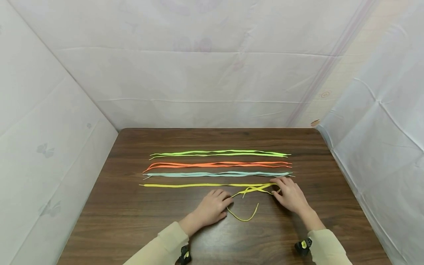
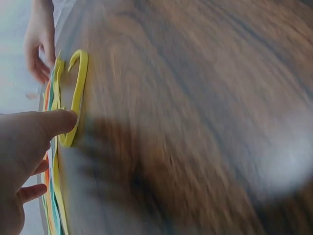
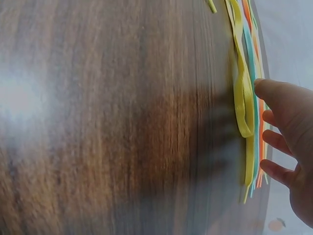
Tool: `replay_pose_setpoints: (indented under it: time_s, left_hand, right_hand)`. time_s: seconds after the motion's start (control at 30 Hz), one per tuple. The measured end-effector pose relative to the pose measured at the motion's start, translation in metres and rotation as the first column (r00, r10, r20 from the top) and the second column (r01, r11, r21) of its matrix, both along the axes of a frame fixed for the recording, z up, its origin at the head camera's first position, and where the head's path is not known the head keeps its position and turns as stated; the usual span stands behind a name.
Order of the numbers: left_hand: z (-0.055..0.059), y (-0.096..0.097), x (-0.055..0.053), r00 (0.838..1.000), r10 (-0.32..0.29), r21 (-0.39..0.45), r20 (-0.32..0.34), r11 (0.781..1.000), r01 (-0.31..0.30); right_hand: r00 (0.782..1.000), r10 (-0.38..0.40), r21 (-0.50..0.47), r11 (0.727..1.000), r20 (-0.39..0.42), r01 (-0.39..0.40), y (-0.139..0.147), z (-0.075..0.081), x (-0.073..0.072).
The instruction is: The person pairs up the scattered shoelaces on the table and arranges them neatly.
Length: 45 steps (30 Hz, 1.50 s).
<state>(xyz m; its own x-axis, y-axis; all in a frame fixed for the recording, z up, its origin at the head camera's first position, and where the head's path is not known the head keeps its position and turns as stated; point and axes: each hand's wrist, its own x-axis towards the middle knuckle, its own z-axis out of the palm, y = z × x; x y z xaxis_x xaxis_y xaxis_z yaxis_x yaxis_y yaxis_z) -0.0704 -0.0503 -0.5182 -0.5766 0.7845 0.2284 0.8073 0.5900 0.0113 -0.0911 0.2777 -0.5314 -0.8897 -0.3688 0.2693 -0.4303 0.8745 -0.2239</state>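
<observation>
A flat yellow shoelace [image 1: 185, 186] lies nearly straight along the table. A second yellow length [image 1: 243, 221] is loose and curled nearer the front, crossing itself close to the right hand. My left hand [image 1: 213, 207] has this loose length at its thumb and fingertips; in the left wrist view the thumb [image 2: 66, 121] lies over the lace, and the index finger is hidden behind it. By the right end of the yellow laces, my right hand [image 1: 291, 195] reaches down with fingertips at the lace. Its fingers [image 3: 276, 142] are spread apart in the right wrist view.
Behind the yellow laces lie light blue laces [image 1: 198, 174], orange laces [image 1: 198, 165] and neon green laces [image 1: 205, 152], in roughly parallel rows. The dark wood table [image 1: 132, 221] has white sheeting [image 1: 198, 84] behind it and along both sides.
</observation>
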Motion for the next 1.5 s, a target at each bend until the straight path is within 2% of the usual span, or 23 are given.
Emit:
replay_pose_setpoints:
  time_s: [0.3,0.7,0.9,1.17,1.5]
  left_hand:
    - [-0.008,0.018,0.007,0.998,-0.059,-0.022,-0.035,0.998,0.058]
    - [-0.008,0.03,0.01,0.995,-0.053,-0.036,-0.088,0.998,0.05]
    - [-0.01,0.032,0.01,0.992,-0.05,-0.022,-0.119,0.999,0.048]
    - [-0.005,0.032,0.013,0.992,-0.058,-0.013,-0.111,0.998,0.057]
    - [0.001,0.021,0.012,0.992,-0.047,0.083,-0.115,0.995,0.057]
  right_hand:
    - [0.998,0.056,-0.018,0.998,-0.026,-0.056,-0.01,-0.002,0.002]
    - [0.996,0.086,0.006,0.996,-0.028,-0.086,-0.021,-0.006,0.002]
    - [0.995,0.089,0.027,0.996,-0.04,-0.088,-0.024,-0.008,0.001]
    - [0.992,0.093,0.038,0.995,-0.091,-0.09,-0.027,-0.01,0.0]
    - [0.981,0.109,0.028,0.994,-0.159,-0.105,-0.025,-0.01,-0.003]
